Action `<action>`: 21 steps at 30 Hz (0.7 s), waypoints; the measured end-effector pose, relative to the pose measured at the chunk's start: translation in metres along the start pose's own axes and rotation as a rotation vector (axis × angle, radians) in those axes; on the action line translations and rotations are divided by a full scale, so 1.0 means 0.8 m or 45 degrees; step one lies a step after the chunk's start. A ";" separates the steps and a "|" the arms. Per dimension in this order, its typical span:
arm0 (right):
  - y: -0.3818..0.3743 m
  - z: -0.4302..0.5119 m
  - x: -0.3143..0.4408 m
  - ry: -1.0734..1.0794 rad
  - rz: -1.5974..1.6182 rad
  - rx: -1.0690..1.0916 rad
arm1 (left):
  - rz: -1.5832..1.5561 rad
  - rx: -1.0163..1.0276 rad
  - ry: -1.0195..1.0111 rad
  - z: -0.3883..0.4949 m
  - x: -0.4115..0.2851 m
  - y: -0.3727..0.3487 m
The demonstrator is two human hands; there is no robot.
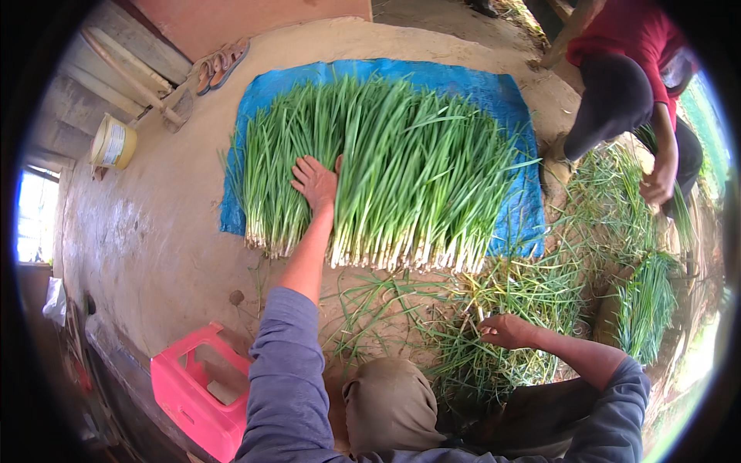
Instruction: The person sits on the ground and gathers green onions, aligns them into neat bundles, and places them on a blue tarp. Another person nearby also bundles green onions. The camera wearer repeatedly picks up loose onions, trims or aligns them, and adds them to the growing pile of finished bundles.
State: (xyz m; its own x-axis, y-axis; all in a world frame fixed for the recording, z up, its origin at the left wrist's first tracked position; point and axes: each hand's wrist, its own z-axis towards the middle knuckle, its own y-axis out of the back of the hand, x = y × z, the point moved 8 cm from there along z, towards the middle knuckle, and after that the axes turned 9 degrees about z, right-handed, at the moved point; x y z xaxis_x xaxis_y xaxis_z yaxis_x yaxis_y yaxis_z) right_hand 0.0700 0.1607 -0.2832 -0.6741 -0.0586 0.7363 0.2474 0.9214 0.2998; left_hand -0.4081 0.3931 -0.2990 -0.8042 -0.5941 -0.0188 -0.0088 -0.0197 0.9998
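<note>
Long green leafy stalks with pale root ends, like garlic chives [405, 173], lie side by side in a broad layer on a blue tarp [518, 214]. My left hand [316, 179] rests on the left part of this layer, fingers spread, the stalks beside it leaning to its right. Whether it grips any is hidden. Over a heap of loose trimmed leaves [521, 289], low on the right, is my right hand [506, 331]; its fingers are curled, and whether something small is between them is not plain.
A pink plastic stool [200, 399] lies at lower left. A co-worker [657, 150] sits at upper right, holding stalks. More greens [645, 307] lie at right. A yellowish bucket [118, 142], a long-handled tool [130, 81] and sandals [222, 66] are along the left wall.
</note>
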 end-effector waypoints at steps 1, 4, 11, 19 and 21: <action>-0.003 -0.002 -0.001 -0.011 -0.058 0.034 | -0.037 -0.022 0.000 0.000 0.002 0.003; 0.001 -0.012 0.005 0.028 -0.134 0.035 | -0.159 0.203 0.012 0.011 0.011 0.031; 0.022 -0.028 -0.001 -0.008 -0.044 -0.050 | -0.266 -0.171 -0.431 -0.057 -0.065 0.139; 0.019 -0.059 -0.005 0.089 0.002 -0.089 | -0.024 0.197 -0.358 -0.098 -0.110 0.077; 0.013 -0.074 -0.011 -0.005 -0.081 -0.005 | -0.124 0.245 -0.301 -0.090 -0.109 0.115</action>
State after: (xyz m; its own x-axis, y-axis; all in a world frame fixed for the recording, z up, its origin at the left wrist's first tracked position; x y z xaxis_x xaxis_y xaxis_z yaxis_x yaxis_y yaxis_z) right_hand 0.1193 0.1478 -0.2507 -0.6915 -0.1157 0.7131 0.2064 0.9143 0.3485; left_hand -0.2960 0.3851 -0.2062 -0.9096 -0.3934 -0.1338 -0.1863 0.0983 0.9776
